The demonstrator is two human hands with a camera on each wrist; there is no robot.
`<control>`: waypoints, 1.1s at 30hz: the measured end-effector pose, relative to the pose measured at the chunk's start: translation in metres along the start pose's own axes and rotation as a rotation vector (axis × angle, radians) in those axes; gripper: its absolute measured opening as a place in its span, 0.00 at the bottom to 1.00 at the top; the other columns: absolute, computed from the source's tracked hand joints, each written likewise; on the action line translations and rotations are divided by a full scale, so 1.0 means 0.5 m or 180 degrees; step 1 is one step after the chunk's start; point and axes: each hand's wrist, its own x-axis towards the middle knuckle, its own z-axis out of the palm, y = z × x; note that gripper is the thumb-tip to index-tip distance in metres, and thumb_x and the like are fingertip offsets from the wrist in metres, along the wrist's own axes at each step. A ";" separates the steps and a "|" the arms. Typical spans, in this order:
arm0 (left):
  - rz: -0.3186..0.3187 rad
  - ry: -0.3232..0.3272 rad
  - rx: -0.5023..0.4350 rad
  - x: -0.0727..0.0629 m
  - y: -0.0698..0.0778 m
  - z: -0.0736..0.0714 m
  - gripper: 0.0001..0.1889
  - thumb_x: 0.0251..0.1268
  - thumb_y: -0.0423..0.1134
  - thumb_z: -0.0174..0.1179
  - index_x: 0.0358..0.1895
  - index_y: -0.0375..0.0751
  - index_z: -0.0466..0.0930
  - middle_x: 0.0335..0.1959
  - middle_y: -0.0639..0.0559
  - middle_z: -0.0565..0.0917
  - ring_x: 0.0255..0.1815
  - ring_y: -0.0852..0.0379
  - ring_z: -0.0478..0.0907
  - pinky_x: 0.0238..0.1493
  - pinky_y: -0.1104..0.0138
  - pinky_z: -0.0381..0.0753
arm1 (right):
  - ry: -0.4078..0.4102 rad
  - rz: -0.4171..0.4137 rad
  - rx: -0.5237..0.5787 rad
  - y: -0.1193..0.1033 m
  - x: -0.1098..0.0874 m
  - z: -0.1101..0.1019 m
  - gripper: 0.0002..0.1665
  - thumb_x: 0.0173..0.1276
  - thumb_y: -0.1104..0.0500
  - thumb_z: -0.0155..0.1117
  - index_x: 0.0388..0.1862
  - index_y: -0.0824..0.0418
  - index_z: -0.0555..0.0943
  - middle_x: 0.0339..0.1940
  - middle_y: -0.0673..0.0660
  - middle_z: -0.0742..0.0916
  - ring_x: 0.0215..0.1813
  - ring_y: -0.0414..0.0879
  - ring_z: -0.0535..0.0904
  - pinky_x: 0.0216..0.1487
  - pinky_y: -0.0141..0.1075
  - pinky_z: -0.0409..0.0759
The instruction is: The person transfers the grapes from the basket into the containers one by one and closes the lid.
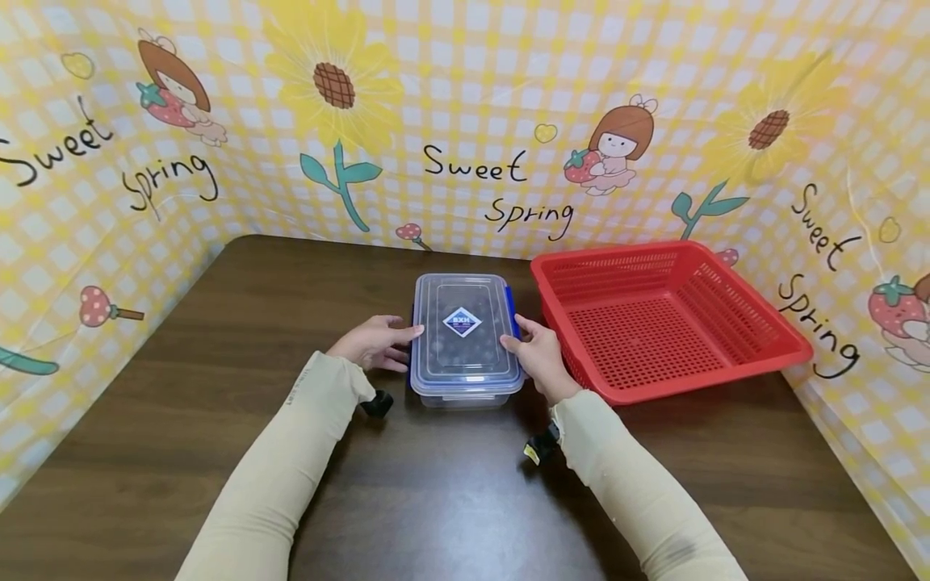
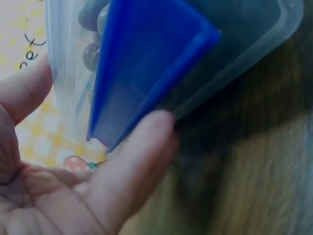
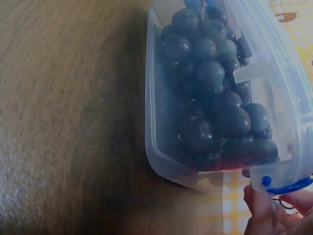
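A clear plastic food container (image 1: 467,331) with blue side latches sits on the table, its lid in place and a blue-and-white diamond label on top. Through its wall the right wrist view shows many dark, glossy round balls (image 3: 210,73); their kind is unclear. At the container's left side my left hand (image 1: 374,343) has its fingers spread, touching the lid edge and the blue latch (image 2: 146,54), which stands out from the wall. On the other side my right hand (image 1: 541,355) grips the lid edge, thumb on top and fingers at the right latch (image 3: 291,186).
A red perforated plastic basket (image 1: 686,391) stands right behind my right hand, close to the container. The dark wood table (image 1: 429,500) is bordered by a yellow checked cloth (image 1: 465,105) hanging at the back and sides.
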 end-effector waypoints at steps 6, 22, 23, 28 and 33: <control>0.0045 -0.0001 0.0005 -0.001 0.000 0.000 0.40 0.70 0.45 0.56 0.74 0.31 0.44 0.59 0.32 0.71 0.45 0.47 0.79 0.49 0.55 0.81 | 0.0002 -0.0020 0.0000 0.000 -0.002 -0.001 0.34 0.68 0.64 0.62 0.72 0.61 0.66 0.45 0.65 0.81 0.42 0.52 0.81 0.50 0.45 0.81; 0.0043 0.0306 -0.0004 -0.011 0.028 0.018 0.35 0.69 0.38 0.57 0.74 0.37 0.51 0.52 0.36 0.77 0.38 0.49 0.81 0.40 0.59 0.84 | 0.0020 -0.0067 -0.0112 0.003 0.000 0.000 0.34 0.67 0.64 0.62 0.72 0.62 0.65 0.48 0.65 0.81 0.46 0.54 0.81 0.50 0.46 0.80; 0.0033 0.0300 -0.0026 -0.011 0.029 0.018 0.35 0.69 0.38 0.57 0.74 0.37 0.51 0.52 0.36 0.77 0.37 0.49 0.81 0.40 0.59 0.84 | 0.0018 -0.0058 -0.0113 0.003 -0.001 0.000 0.34 0.67 0.63 0.62 0.72 0.61 0.65 0.49 0.65 0.81 0.46 0.54 0.81 0.50 0.45 0.80; 0.0054 0.0324 0.0018 -0.016 0.034 0.020 0.34 0.69 0.37 0.57 0.73 0.36 0.53 0.48 0.37 0.79 0.34 0.51 0.82 0.37 0.61 0.84 | 0.0030 -0.0046 -0.0126 -0.001 0.000 0.002 0.35 0.67 0.63 0.63 0.72 0.61 0.65 0.50 0.65 0.82 0.47 0.55 0.81 0.51 0.45 0.80; 0.0134 0.0320 0.0095 -0.021 0.039 0.027 0.29 0.70 0.35 0.56 0.71 0.31 0.59 0.41 0.39 0.82 0.28 0.54 0.82 0.31 0.64 0.84 | 0.0025 -0.0055 -0.0112 -0.002 0.003 0.001 0.35 0.66 0.64 0.63 0.71 0.63 0.65 0.55 0.66 0.81 0.51 0.56 0.81 0.52 0.45 0.79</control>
